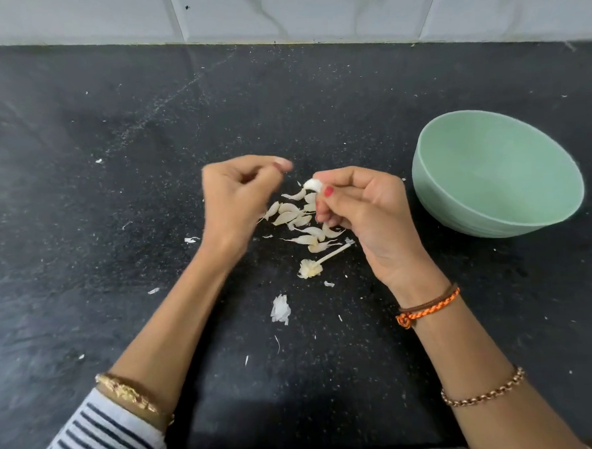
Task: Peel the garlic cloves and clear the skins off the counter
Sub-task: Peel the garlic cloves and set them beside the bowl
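black speckled bench with garlic and a bowl on it

a pile of unpeeled garlic cloves lies near the middle of the bench, with the bare garlic stem and root base just in front of it. a larger flake of papery skin lies nearer the front edge, and small skin scraps are scattered around. a pale green bowl stands to the right, apart from the pile.
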Demonstrator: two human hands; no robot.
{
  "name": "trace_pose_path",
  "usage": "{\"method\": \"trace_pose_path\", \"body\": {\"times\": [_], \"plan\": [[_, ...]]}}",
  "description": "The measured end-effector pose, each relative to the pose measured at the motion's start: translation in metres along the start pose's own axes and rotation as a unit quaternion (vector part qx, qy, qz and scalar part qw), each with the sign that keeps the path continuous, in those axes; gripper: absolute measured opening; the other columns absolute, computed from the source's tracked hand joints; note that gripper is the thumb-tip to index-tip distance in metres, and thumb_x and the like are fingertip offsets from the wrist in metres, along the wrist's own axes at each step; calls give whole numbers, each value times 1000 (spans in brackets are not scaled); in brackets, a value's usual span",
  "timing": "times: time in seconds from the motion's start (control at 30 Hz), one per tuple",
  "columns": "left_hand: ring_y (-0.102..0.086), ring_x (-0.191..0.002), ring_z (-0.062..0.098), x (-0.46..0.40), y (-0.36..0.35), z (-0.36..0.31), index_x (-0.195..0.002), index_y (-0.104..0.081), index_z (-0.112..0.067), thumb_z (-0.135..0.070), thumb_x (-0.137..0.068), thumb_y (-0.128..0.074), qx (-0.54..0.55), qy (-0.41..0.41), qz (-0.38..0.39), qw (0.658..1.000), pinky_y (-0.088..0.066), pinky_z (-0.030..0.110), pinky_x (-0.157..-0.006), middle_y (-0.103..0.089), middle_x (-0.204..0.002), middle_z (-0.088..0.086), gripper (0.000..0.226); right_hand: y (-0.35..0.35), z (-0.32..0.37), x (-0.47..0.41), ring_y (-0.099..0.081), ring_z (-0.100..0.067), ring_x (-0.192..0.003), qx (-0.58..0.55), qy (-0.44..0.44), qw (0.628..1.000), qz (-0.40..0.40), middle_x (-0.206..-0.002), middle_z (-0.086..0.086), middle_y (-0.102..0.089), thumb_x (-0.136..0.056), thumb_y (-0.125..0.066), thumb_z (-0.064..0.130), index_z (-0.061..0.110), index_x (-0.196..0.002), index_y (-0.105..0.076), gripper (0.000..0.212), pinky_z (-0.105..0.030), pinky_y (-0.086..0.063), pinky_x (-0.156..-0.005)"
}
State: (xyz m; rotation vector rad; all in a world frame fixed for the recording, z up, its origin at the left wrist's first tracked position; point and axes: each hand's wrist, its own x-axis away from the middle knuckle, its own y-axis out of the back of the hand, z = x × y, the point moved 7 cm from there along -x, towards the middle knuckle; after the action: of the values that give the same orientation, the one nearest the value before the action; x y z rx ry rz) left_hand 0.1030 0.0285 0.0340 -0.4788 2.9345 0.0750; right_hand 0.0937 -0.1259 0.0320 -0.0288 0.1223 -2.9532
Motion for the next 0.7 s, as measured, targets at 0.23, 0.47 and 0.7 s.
{"method": "trace_pose_path", "body": {"times": [0.23, 0.47, 0.7], "plan": [[-48, -47, -4, 13, -23, 3, -68, -66, -10, -3, -82, -66, 21, 4, 90, 996, -34, 7, -47, -62, -52, -12, 16, 11, -9, -2, -56, -5, -54, -101, -66, 992, -38, -56, 4, -59, -92, -47, -2, 11, -92, -64, 21, -16, -46, -54], [-57, -58, -6, 22, -35, 3, -90, -69, -13, 0, -86, -60, 22, -5, 145, 989, -39, 5, -55, -67, -63, -14, 16, 13, -6, -2, -56, -3, -58, -10, -23, 999, -38, -59, 6, -61, -92, -49, 0, 13, -94, -64, 20, -16, -44, -55], [-48, -46, -3, 19, -29, 9, -79, -67, -8, 0, -87, -59, 38, 62, 124, 990, -34, 8, -45, -63, -55, -10, 15, 8, -3, -2, -61, -3, -64, 70, 35, 997, -14, -63, 7, -65, -91, -54, 4, 18, -95, -64, 18, -14, -46, -59]]}}
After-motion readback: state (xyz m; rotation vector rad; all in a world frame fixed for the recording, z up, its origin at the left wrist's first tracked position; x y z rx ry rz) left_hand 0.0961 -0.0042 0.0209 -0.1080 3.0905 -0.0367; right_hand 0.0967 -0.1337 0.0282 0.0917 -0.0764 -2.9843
